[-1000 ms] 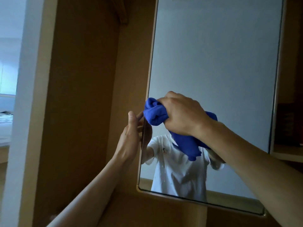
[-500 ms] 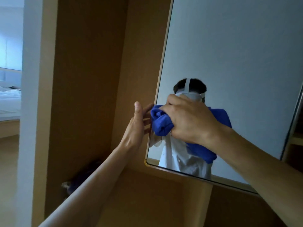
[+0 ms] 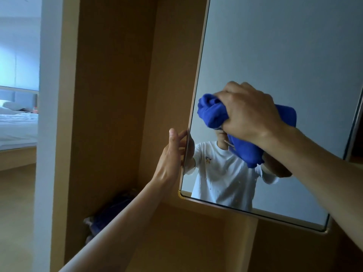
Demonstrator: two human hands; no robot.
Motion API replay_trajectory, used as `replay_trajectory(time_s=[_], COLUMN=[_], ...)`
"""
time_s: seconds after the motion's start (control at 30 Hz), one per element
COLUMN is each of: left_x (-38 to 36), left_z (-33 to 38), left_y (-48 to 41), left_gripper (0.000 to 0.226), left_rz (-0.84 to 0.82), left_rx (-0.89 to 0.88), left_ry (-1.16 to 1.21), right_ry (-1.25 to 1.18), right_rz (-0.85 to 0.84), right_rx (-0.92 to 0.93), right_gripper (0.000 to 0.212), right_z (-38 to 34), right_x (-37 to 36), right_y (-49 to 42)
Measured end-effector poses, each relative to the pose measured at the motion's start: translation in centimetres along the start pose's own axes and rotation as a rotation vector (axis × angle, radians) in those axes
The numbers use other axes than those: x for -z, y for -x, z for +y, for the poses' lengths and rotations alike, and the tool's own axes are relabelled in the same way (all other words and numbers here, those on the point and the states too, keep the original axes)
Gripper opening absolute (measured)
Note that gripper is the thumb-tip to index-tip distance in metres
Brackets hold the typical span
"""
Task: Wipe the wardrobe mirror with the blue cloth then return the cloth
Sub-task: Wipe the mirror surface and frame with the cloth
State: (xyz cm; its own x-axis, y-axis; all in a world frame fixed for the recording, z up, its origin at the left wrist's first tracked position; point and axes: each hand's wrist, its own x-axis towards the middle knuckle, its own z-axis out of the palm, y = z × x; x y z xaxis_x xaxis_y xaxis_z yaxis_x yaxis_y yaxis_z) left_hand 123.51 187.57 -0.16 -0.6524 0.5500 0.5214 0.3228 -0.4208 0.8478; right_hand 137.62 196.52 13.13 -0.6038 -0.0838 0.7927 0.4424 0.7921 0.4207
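The wardrobe mirror fills the right half of the view, tilted, with a thin metal frame. My right hand grips the bunched blue cloth and presses it against the glass in the mirror's lower left part. Part of the cloth hangs down below my wrist. My left hand holds the mirror's left edge, fingers behind it and thumb at the front. The mirror reflects a person in a white T-shirt.
A wooden wardrobe panel stands to the left of the mirror. A dark bundle of fabric lies low inside the wardrobe. At the far left a white bed shows in another room.
My right hand has moved the cloth up and rightward across the glass. My left hand stays on the mirror's left edge. The view has shifted, so the mirror appears more tilted.
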Motion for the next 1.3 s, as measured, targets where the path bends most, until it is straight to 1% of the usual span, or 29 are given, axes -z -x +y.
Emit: replay_trajectory(time_s=[0.07, 0.13, 0.17, 0.23, 0.27, 0.33, 0.4, 0.47, 0.5, 0.53, 0.63, 0.73, 0.93, 1.03, 1.17, 1.3], left_x=[0.0, -0.2, -0.3, -0.9, -1.2, -1.7, -2.1, -2.3, -2.4, -2.6, -3.5, -4.7, -6.2, -6.5, -6.3, -6.1], left_z=[-0.2, -0.4, -0.5, -0.7, -0.6, -0.5, -0.4, -0.3, -0.4, -0.5, -0.5, -0.6, -0.7, -0.6, -0.4, -0.6], left_y=[-0.1, 0.1, 0.2, 0.4, 0.5, 0.7, 1.0, 1.2, 1.2, 1.3, 1.4, 1.5, 2.1, 2.3, 2.4, 2.7], left_gripper=[0.076, 0.074, 0.069, 0.051, 0.046, 0.043, 0.041, 0.051, 0.059, 0.061, 0.056, 0.059, 0.068, 0.073, 0.077, 0.083], left_rz=[-0.004, 0.004, 0.018, 0.046, 0.058, 0.101, 0.136, 0.13, 0.128, 0.136, 0.168, 0.196, 0.269, 0.288, 0.268, 0.246], left_rx=[-0.017, -0.025, -0.022, -0.015, -0.017, -0.016, -0.015, -0.03, -0.037, -0.046, -0.056, -0.044, -0.059, -0.061, -0.058, -0.066], left_ry=[-0.011, -0.02, -0.018, -0.013, -0.026, -0.058, -0.05, -0.052, -0.077, -0.103, -0.157, -0.21, -0.281, -0.316, -0.349, -0.387], right_ry=[-0.011, -0.045, -0.067, -0.084, -0.079, -0.066, -0.047, -0.034, -0.016, 0.004, -0.015, -0.05, -0.033, -0.062, -0.056, -0.061], right_rz=[-0.053, -0.095, -0.124, -0.179, -0.203, -0.222, -0.187, -0.121, -0.079, -0.04, 0.0, -0.028, -0.177, -0.224, -0.165, -0.019], right_rx=[0.038, 0.094, 0.115, 0.153, 0.165, 0.168, 0.167, 0.117, 0.074, 0.027, -0.082, -0.058, 0.097, 0.118, 0.109, -0.025], right_gripper=[0.038, 0.042, 0.043, 0.045, 0.045, 0.045, 0.047, 0.046, 0.044, 0.042, 0.045, 0.044, 0.043, 0.04, 0.038, 0.036], right_z=[-0.5, -1.5, -2.1, -3.0, -3.3, -3.3, -2.4, -0.7, 0.5, 1.7, 4.8, 5.4, 4.2, 4.0, 4.7, 7.7], right_x=[-0.6, -1.7, -2.4, -3.7, -4.1, -4.3, -3.8, -2.6, -1.7, -0.7, 1.5, 1.4, -1.0, -1.2, -0.5, 1.5], right_y=[1.1, 3.4, 4.8, 7.6, 8.7, 9.6, 9.1, 7.6, 6.8, 6.0, 4.9, 6.3, 12.0, 13.1, 11.9, 8.9])
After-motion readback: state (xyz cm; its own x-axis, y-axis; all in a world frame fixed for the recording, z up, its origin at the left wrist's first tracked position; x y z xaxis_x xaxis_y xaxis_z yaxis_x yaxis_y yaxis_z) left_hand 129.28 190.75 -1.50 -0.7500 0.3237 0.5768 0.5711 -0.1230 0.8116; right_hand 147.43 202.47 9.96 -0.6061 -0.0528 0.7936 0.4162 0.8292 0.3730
